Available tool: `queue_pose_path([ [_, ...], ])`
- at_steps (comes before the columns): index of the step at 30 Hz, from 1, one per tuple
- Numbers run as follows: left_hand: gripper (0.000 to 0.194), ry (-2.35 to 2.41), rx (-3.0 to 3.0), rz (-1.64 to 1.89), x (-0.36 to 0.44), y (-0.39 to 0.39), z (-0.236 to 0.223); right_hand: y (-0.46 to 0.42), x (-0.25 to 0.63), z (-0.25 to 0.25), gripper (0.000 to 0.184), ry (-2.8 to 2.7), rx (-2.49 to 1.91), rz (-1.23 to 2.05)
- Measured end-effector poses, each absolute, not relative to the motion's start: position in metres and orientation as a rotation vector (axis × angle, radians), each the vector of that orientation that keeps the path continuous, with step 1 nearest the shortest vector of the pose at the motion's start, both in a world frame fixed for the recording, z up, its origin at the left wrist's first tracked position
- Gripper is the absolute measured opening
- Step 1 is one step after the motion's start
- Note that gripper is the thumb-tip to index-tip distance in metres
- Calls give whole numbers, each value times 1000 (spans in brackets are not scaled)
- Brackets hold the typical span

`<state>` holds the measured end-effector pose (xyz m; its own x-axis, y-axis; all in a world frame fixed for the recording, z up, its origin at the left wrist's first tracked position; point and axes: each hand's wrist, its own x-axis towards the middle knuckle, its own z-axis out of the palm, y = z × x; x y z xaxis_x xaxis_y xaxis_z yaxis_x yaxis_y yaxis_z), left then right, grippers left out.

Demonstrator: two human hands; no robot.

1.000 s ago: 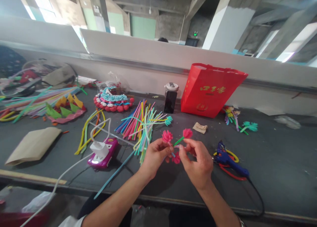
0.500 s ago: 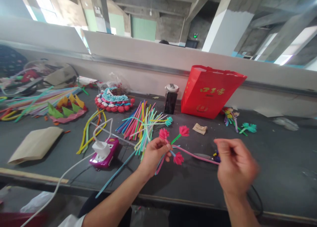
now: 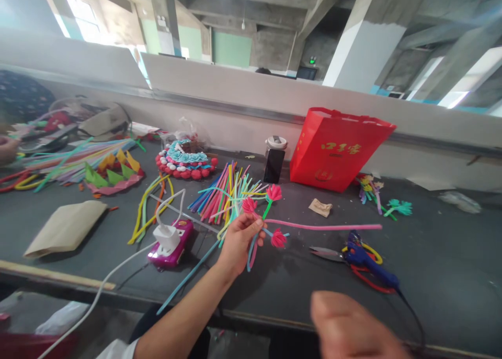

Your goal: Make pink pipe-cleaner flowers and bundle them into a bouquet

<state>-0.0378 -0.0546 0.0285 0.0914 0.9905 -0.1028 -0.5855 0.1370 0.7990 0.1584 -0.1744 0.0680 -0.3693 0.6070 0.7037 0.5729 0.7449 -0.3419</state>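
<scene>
My left hand (image 3: 242,241) is closed in a pinch around a bunch of pipe cleaner flowers. Their fluffy pink heads (image 3: 273,193) spread around my fingers on green and blue stems. From this pinch a long pink pipe cleaner (image 3: 321,227) stretches out to the right, its far end loose over the table. My right hand (image 3: 353,325) is low at the bottom edge, smeared by motion and apart from the pink stem; its fingers cannot be made out. Between it and the stem lie scissors (image 3: 328,254) and a blue glue gun (image 3: 371,265) with a cord.
Loose pipe cleaners (image 3: 219,197) lie in a pile beyond my left hand. A purple power strip (image 3: 171,254) with a white plug and cable is to the left. A red bag (image 3: 339,152) and a phone (image 3: 274,165) stand at the back. A person's hand (image 3: 8,149) shows at far left.
My right hand has let go of the pink pipe cleaner's end and dropped down toward me. The scissors and glue gun behind it are uncovered. A person's hand has appeared at far left.
</scene>
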Motion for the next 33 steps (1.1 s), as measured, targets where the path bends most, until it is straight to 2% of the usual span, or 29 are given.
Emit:
queue_pose_path([
  [2,33,762,694,1323,-39,-55,28,-164,134,64,34,-2482,-545,191],
  [5,32,774,713,1321,-40,-56,27,-150,115,69,27,-2634,-655,220],
  [6,31,777,717,1315,-41,-56,27,-147,115,74,30,-2604,-724,236],
  [9,29,777,749,1302,-40,-57,25,-139,123,91,18,-2301,-901,240],
  [12,26,758,804,1308,-38,-58,24,-126,125,99,17,-2051,-1059,258],
  [17,22,710,874,1316,-36,-60,23,-96,110,90,16,-1863,-1189,311],
  [22,28,707,887,1307,-31,-62,24,-76,99,70,17,-1789,-1297,323],
  [25,31,709,914,1280,-29,-63,25,-77,97,67,11,-1779,-1310,259],
  [33,25,732,926,1289,-32,-62,23,-126,109,101,24,-1421,-1154,499],
])
